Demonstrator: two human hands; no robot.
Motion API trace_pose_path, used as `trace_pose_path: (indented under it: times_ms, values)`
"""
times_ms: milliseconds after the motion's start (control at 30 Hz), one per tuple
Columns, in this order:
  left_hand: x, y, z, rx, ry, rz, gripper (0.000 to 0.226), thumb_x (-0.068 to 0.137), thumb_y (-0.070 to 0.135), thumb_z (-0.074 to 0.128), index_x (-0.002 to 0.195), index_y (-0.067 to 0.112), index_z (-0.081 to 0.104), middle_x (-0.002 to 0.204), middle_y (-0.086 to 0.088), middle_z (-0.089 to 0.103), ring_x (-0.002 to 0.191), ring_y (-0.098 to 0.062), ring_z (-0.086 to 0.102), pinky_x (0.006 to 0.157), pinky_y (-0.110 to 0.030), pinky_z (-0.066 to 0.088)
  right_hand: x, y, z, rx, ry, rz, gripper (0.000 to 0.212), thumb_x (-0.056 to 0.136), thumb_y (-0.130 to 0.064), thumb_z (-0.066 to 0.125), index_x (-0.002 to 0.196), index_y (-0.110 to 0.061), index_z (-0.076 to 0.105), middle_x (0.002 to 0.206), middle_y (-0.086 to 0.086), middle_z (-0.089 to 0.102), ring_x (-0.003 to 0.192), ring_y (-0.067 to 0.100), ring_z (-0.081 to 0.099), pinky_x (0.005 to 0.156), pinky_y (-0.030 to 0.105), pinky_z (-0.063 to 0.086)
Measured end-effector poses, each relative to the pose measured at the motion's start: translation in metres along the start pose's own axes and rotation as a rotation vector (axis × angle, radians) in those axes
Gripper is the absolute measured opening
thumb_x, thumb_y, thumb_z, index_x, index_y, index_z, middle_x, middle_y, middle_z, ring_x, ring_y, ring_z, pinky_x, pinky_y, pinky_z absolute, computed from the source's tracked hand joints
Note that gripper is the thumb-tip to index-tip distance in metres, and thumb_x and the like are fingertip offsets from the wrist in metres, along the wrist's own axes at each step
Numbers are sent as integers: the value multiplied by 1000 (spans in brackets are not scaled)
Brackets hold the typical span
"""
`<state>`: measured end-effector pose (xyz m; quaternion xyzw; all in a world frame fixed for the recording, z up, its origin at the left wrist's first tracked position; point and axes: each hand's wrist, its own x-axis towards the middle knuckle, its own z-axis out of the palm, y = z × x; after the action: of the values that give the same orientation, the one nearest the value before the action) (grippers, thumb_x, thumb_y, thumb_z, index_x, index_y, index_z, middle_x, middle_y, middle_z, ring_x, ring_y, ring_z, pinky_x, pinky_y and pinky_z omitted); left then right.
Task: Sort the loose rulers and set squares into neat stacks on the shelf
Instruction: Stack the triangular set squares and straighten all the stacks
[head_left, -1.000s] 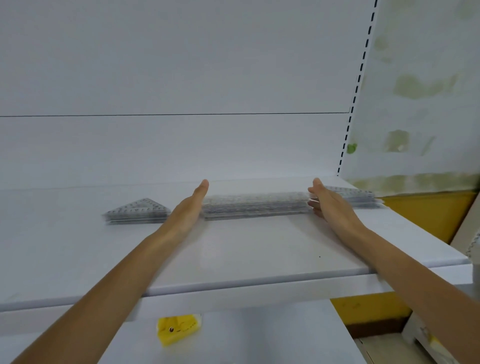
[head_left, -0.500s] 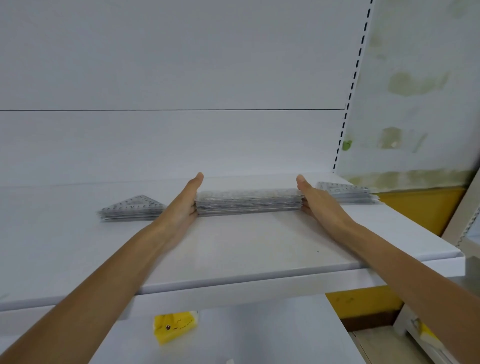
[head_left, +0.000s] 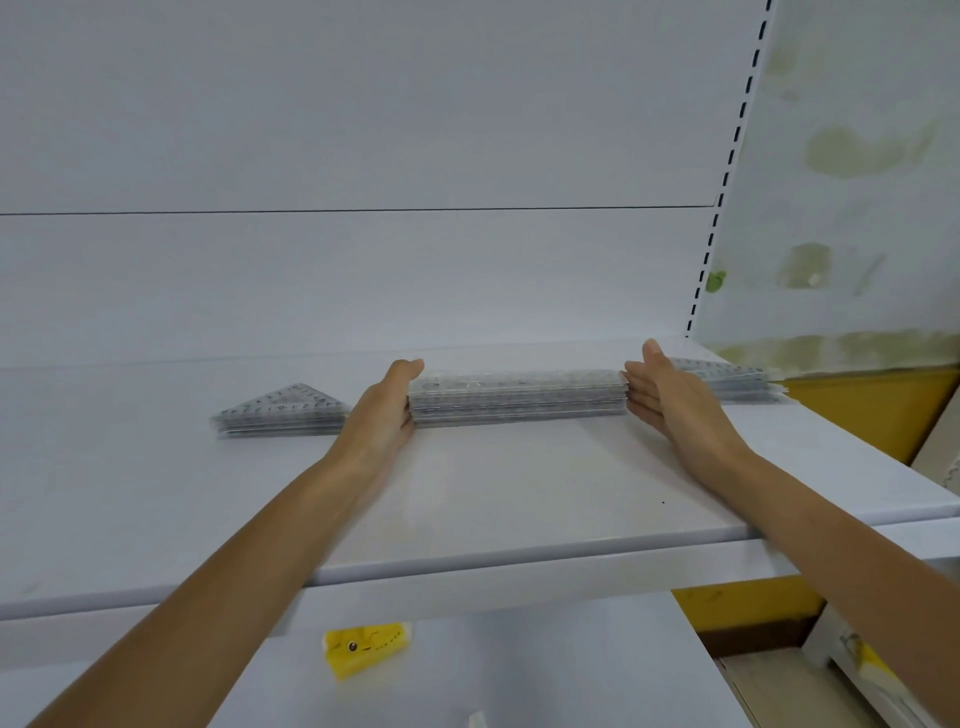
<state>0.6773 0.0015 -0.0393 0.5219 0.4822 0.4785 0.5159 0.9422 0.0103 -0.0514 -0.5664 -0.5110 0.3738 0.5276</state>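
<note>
We hold our left hand (head_left: 382, 415) and right hand (head_left: 670, 402) on edge, fingers straight, palms pressed flat against opposite ends of the ruler stack (head_left: 519, 397). The stack lies on the white shelf (head_left: 519, 493) between the left set-square stack (head_left: 283, 413) and the right set-square stack (head_left: 727, 379).

White back panel (head_left: 363, 104) with one thin seam, slotted upright (head_left: 727, 171), blotchy pale wall (head_left: 857, 156) — yellow band (head_left: 872, 410) below
</note>
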Motion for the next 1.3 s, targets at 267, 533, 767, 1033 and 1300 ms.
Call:
trace_pose_path:
  times_ms: [267, 533, 767, 1033, 1300]
  values:
    - [4, -4, -10, 139, -22, -36, 19, 54, 63, 53, 64, 53, 66, 94, 4, 42, 100, -14, 38, 104, -35, 28, -6, -7, 3, -105, -42, -7, 66, 96, -44, 36, 125, 15, 30, 132, 34, 31, 125, 45, 33, 98, 25, 44]
    - [-1, 4, -4, 100, 38, -22, 59, 49, 68, 52, 82, 20, 54, 96, -3, 48, 90, -16, 48, 106, -35, 30, -3, -5, 3, 1, 28, 24, 54, 95, -48, 37, 123, -5, 55, 125, 11, 59, 110, 17, 58, 101, 30, 43]
    - [8, -2, -5, 208, 48, -13, 43, 51, 70, 48, 64, 31, 37, 84, 1, 45, 88, -16, 42, 96, -33, 31, -5, -5, 3, -96, -3, 1, 50, 92, -57, 34, 91, -23, 70, 106, -1, 69, 105, 14, 63, 106, 36, 41]
    - [4, 1, 3, 660, 65, 87, 46, 90, 40, 47, 119, 5, 47, 102, 2, 50, 96, -19, 51, 69, -26, 31, -4, -5, 5, -255, 26, -37, 57, 78, -71, 32, 82, -33, 74, 99, 0, 72, 100, 21, 65, 105, 42, 40]
    - [-2, 12, 13, 901, 153, 194, 74, 89, 37, 51, 140, -6, 19, 138, -24, 39, 126, -34, 40, 98, -41, 38, -15, -13, 8, -565, 158, -288, 40, 98, -35, 36, 100, -2, 59, 100, 11, 60, 98, 26, 54, 79, 30, 38]
